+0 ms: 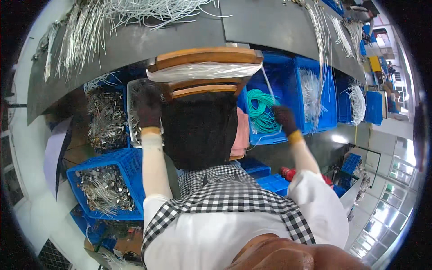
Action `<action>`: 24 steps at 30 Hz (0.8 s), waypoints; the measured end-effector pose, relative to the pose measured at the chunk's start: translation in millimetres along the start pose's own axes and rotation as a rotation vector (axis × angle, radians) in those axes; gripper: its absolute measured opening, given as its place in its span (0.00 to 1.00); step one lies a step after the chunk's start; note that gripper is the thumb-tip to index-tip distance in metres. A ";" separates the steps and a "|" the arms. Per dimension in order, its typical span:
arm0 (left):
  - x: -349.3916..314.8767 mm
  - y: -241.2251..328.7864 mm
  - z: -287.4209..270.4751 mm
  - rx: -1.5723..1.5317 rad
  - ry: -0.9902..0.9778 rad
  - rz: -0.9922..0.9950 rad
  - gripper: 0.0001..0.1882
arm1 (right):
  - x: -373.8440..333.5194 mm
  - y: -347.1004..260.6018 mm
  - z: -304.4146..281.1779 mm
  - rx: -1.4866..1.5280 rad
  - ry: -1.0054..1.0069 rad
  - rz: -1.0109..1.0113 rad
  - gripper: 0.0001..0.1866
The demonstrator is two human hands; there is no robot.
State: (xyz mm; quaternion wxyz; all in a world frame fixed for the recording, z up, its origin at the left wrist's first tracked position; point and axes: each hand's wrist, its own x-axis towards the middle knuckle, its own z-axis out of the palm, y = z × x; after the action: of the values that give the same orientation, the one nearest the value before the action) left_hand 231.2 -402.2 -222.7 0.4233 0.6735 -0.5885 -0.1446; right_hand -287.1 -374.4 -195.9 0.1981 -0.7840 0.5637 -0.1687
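My left hand (148, 104), in a dark glove, is over a pale bin (131, 112) of small metal-ended parts, left of a wooden chair (207, 55). Its fingers blend into the dark contents. My right hand (283, 118), also in a dark glove, is at the right side of a blue bin (258, 140). Beside its fingers lies a coil of green cable (260, 110), and a thin pale strip (268, 81) runs down toward them. Blur hides whether the right hand grips anything.
A dark table (265, 24) across the far side bears bundles of white wires (153, 11). Blue crates (135, 166) with metal-ended cables stand at the left. Another blue bin (330, 103) is at the right. Black cloth (200, 130) and pink cloth (241, 132) lie by the chair.
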 end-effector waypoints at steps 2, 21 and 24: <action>-29.6 30.6 6.4 -0.060 -0.169 -0.131 0.23 | -39.2 -68.9 39.4 -0.089 -0.192 0.195 0.12; 34.3 -38.5 -32.7 0.130 0.107 0.213 0.11 | 243.4 -211.6 -99.0 0.450 -0.322 -0.027 0.13; 84.4 -53.0 -21.6 0.143 -0.057 0.035 0.16 | 312.4 -187.7 -87.8 0.450 -0.202 -0.123 0.13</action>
State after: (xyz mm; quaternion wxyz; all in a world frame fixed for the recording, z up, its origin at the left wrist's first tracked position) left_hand 304.1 -473.6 -223.4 0.3597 0.6872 -0.6208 -0.1138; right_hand -80.4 -628.3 -13.2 0.4120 -0.7659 0.4405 -0.2225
